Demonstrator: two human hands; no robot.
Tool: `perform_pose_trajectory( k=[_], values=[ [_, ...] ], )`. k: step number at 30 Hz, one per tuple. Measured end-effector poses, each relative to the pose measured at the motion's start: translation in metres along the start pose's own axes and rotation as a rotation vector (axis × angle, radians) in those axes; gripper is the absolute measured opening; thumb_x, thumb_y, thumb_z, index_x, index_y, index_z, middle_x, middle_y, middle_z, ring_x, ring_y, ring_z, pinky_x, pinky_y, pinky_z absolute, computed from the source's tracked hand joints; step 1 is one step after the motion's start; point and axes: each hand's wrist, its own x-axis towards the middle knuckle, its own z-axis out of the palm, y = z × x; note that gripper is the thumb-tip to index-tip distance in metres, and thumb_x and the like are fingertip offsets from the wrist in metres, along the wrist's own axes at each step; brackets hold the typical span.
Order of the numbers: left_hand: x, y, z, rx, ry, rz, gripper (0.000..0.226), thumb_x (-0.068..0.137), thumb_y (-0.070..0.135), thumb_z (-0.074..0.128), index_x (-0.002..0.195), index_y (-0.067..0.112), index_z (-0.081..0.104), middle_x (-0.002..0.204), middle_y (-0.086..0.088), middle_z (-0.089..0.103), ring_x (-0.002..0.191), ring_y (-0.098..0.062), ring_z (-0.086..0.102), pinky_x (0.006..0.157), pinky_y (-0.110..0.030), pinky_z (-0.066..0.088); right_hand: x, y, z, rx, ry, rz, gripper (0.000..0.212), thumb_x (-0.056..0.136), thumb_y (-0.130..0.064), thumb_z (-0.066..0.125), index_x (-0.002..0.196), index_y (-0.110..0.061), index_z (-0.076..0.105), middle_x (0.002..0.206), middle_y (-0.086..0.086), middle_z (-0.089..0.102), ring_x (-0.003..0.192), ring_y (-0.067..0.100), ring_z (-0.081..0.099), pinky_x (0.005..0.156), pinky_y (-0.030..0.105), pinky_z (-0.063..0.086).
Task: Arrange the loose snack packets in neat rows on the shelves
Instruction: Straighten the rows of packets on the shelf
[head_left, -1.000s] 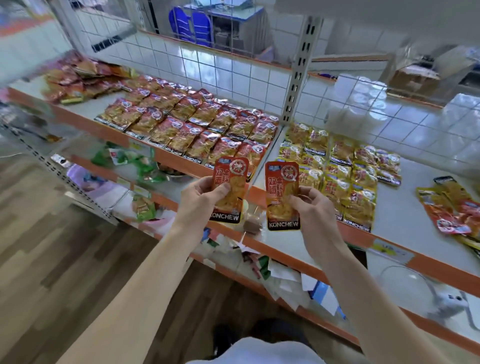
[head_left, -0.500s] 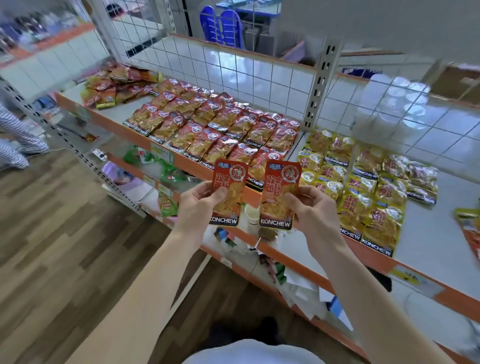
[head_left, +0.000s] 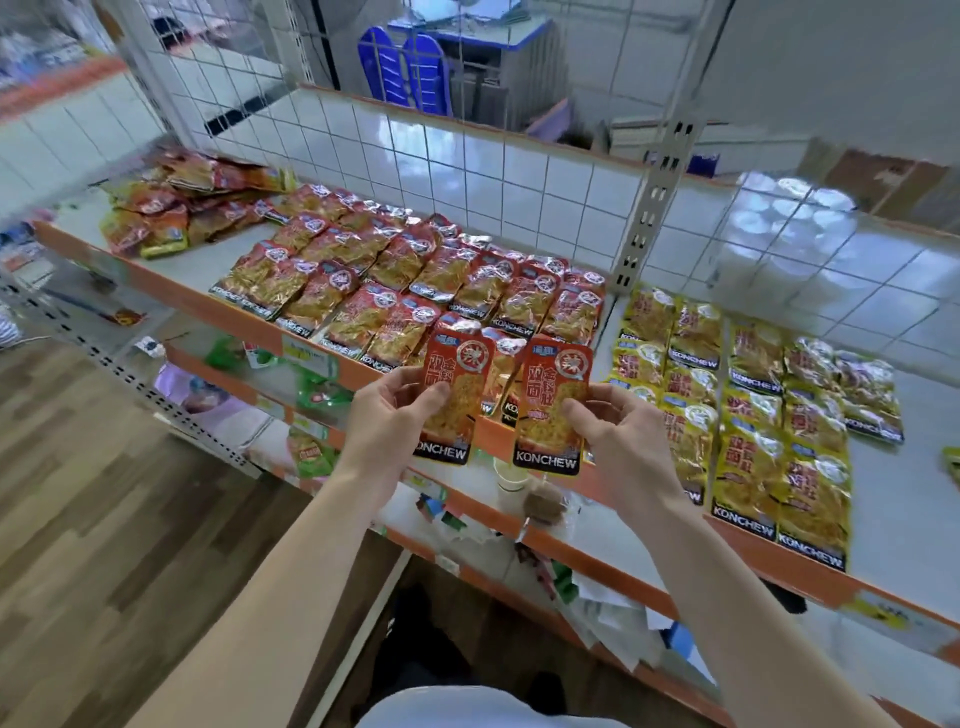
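Note:
My left hand (head_left: 387, 423) pinches one red snack packet (head_left: 453, 387) upright by its left edge. Beside it, my right hand (head_left: 618, 439) pinches a second red snack packet (head_left: 553, 402) by its right edge. Both packets hang just in front of the shelf's orange front lip (head_left: 223, 314). Behind them, red packets (head_left: 415, 291) lie in overlapping rows on the left shelf. Yellow packets (head_left: 748, 410) lie in rows on the right shelf. A loose heap of packets (head_left: 176, 208) sits at the shelf's far left end.
A white upright post (head_left: 649, 208) divides the two shelf sections, with wire mesh behind. Bare shelf surface (head_left: 914, 499) lies to the right of the yellow rows. Lower shelves hold papers, green packets and a cup (head_left: 511, 475). Wood floor lies at left.
The view has swung left and closer to the shelf. Both hands still hold their red packets side by side, now nearer the front edge of the red rows.

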Motion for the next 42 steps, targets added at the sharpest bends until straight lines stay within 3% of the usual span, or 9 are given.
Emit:
perform_pose_trajectory(
  k=[5, 7, 9, 13, 18, 25, 29, 35, 42],
  values=[
    [0.052, 0.010, -0.027, 0.129, -0.091, 0.017, 0.013, 0.088, 0.018, 0.076, 0.099, 0.017, 0.070, 0.094, -0.005, 0.076, 0.092, -0.029, 0.073, 0.082, -0.041, 0.059, 0.017, -0.005, 0.043, -0.153, 0.143, -0.047, 0.009, 0.087, -0.019, 0.075, 0.087, -0.022, 0.066, 0.084, -0.003, 0.070, 0.076, 0.011, 0.066, 0.061, 0.012, 0.051],
    [0.073, 0.013, -0.035, 0.195, -0.124, 0.057, 0.008, 0.087, 0.020, 0.077, 0.093, 0.020, 0.071, 0.091, -0.004, 0.076, 0.092, -0.029, 0.072, 0.086, -0.045, 0.058, 0.025, -0.004, 0.060, -0.187, 0.181, -0.044, 0.010, 0.086, -0.021, 0.076, 0.085, -0.025, 0.066, 0.084, -0.002, 0.072, 0.076, 0.018, 0.069, 0.069, 0.027, 0.058],
    [0.092, 0.016, -0.040, 0.273, -0.146, 0.125, 0.006, 0.086, 0.022, 0.077, 0.088, 0.022, 0.072, 0.087, -0.002, 0.076, 0.090, -0.027, 0.071, 0.083, -0.037, 0.058, 0.033, -0.004, 0.075, -0.199, 0.221, -0.034, 0.008, 0.087, -0.022, 0.075, 0.091, -0.023, 0.068, 0.085, -0.001, 0.072, 0.079, 0.019, 0.070, 0.070, 0.032, 0.058],
    [0.120, 0.019, -0.043, 0.321, -0.154, 0.272, 0.011, 0.085, 0.029, 0.078, 0.084, 0.022, 0.070, 0.084, 0.000, 0.073, 0.078, -0.014, 0.067, 0.065, -0.011, 0.050, 0.042, -0.009, 0.098, -0.270, 0.273, -0.067, 0.013, 0.090, -0.021, 0.072, 0.101, -0.015, 0.068, 0.083, -0.006, 0.069, 0.075, 0.008, 0.065, 0.060, 0.011, 0.049],
    [0.144, 0.016, -0.039, 0.393, -0.171, 0.357, 0.014, 0.085, 0.030, 0.077, 0.083, 0.021, 0.067, 0.078, 0.001, 0.070, 0.071, -0.012, 0.065, 0.060, -0.013, 0.051, 0.052, -0.012, 0.116, -0.377, 0.342, -0.064, 0.011, 0.091, -0.023, 0.070, 0.100, -0.016, 0.067, 0.084, -0.006, 0.068, 0.078, 0.009, 0.065, 0.072, 0.030, 0.058],
    [0.159, 0.006, -0.032, 0.519, -0.236, 0.483, 0.016, 0.087, 0.025, 0.077, 0.087, 0.015, 0.065, 0.070, 0.012, 0.060, 0.056, 0.004, 0.058, 0.053, -0.006, 0.044, 0.061, -0.009, 0.129, -0.541, 0.448, -0.060, 0.009, 0.092, -0.018, 0.069, 0.097, -0.015, 0.063, 0.076, -0.009, 0.061, 0.068, 0.005, 0.058, 0.064, 0.020, 0.051],
    [0.166, -0.001, -0.031, 0.632, -0.235, 0.599, 0.023, 0.089, 0.032, 0.075, 0.090, 0.011, 0.068, 0.068, 0.010, 0.060, 0.057, -0.002, 0.059, 0.053, -0.007, 0.043, 0.064, -0.001, 0.138, -0.700, 0.481, -0.063, 0.018, 0.091, -0.022, 0.070, 0.102, -0.009, 0.065, 0.083, 0.002, 0.065, 0.078, 0.020, 0.062, 0.074, 0.037, 0.057],
    [0.168, -0.012, -0.030, 0.831, -0.162, 0.744, 0.032, 0.091, 0.044, 0.068, 0.088, 0.012, 0.063, 0.069, -0.002, 0.062, 0.060, -0.022, 0.058, 0.054, -0.036, 0.053, 0.067, 0.004, 0.141, -0.927, 0.533, -0.050, 0.028, 0.090, -0.036, 0.068, 0.099, -0.009, 0.067, 0.089, 0.005, 0.067, 0.095, 0.025, 0.053, 0.082, 0.041, 0.049],
    [0.172, -0.013, -0.033, 1.006, -0.114, 0.861, 0.035, 0.090, 0.044, 0.068, 0.081, 0.012, 0.058, 0.063, 0.002, 0.054, 0.062, -0.023, 0.051, 0.058, -0.030, 0.036, 0.069, 0.005, 0.140, -1.032, 0.520, -0.047, 0.034, 0.092, -0.038, 0.064, 0.113, -0.013, 0.069, 0.099, 0.004, 0.069, 0.104, 0.026, 0.052, 0.088, 0.038, 0.045]
  ],
)
